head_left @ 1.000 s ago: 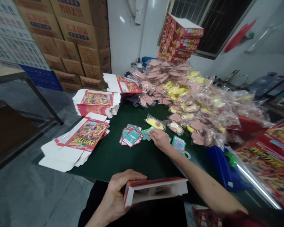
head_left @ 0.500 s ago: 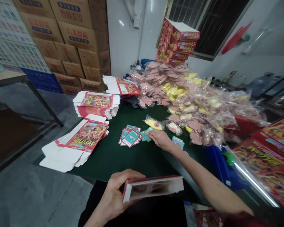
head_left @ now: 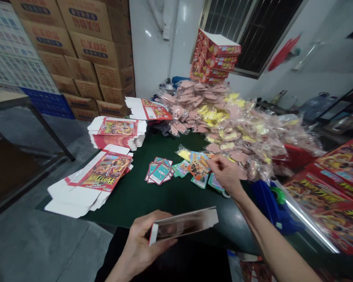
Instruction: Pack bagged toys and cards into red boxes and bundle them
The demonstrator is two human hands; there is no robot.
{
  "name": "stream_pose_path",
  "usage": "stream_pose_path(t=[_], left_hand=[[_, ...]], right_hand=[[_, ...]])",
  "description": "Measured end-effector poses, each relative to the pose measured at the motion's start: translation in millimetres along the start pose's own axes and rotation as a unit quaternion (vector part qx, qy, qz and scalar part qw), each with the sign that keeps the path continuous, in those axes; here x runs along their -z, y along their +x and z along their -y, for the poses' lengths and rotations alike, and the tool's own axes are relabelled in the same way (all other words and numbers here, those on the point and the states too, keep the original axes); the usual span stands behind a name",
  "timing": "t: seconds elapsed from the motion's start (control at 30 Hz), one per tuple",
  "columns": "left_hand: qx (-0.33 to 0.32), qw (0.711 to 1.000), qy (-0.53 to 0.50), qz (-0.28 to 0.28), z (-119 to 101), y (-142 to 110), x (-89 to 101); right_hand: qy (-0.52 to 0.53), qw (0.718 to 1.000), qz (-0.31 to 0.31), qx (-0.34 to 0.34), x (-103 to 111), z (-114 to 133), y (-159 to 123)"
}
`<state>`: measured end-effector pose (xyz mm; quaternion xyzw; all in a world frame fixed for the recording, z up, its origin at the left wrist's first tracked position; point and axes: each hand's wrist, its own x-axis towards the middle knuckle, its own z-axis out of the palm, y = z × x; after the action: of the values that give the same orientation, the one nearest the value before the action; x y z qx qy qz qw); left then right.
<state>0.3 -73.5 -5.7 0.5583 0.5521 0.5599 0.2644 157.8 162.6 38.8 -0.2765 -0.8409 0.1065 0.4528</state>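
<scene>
My left hand (head_left: 148, 239) grips a thin printed box (head_left: 184, 226) by its left end, near the table's front edge. The box's open side faces me, and its inside is dark and hard to make out. My right hand (head_left: 226, 174) is over the table, thumb and fingers pinched on an orange and blue card (head_left: 199, 165). Under and beside that card lie a green card pile (head_left: 181, 168) and teal cards (head_left: 214, 183). Farther left is a fanned pile of teal cards with pink edges (head_left: 159, 171). A bagged yellow piece (head_left: 183, 153) lies partly behind the held card.
Flat red-and-white cartons (head_left: 102, 172) are stacked at the table's left. A heap of bagged pink and yellow pieces (head_left: 223, 117) fills the back, with red boxes (head_left: 214, 58) above. At right stand a blue tape dispenser (head_left: 275, 207) and more red boxes (head_left: 329, 192).
My right hand has moved right and a little nearer from the green cards, and now holds up an orange and blue card. My left hand keeps the box, tilted slightly more.
</scene>
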Motion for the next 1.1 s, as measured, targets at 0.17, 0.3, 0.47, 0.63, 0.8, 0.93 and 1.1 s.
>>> stream_pose_path(t=[0.17,0.3,0.47,0.63,0.8,0.93,1.1], left_hand=[[0.04,0.999,0.002,-0.015,12.9,-3.1,-3.3],[0.053,0.998,-0.021,-0.017,16.5,-1.6,-8.5],[0.082,0.99,-0.112,0.006,14.4,-0.8,-17.5],[0.102,0.98,-0.172,0.01,9.8,-0.7,-19.9],[0.085,0.982,-0.165,0.027,6.1,2.3,-17.9],[0.027,0.997,-0.058,0.034,2.9,6.9,-16.2],[-0.018,0.999,-0.022,0.021,2.4,9.7,-16.6]], right_hand=[[0.258,0.954,-0.103,-0.108,56.7,42.2,-3.1],[0.269,0.938,-0.197,-0.1,77.2,84.9,-20.4],[0.085,0.983,-0.142,0.084,66.3,111.6,-49.0],[0.009,0.975,-0.036,0.221,58.2,99.9,-61.2],[-0.048,0.967,0.061,0.241,72.0,93.0,-59.5],[-0.063,0.948,0.173,0.258,80.0,102.8,-48.6],[-0.072,0.946,0.241,0.204,64.8,126.8,-51.9]])
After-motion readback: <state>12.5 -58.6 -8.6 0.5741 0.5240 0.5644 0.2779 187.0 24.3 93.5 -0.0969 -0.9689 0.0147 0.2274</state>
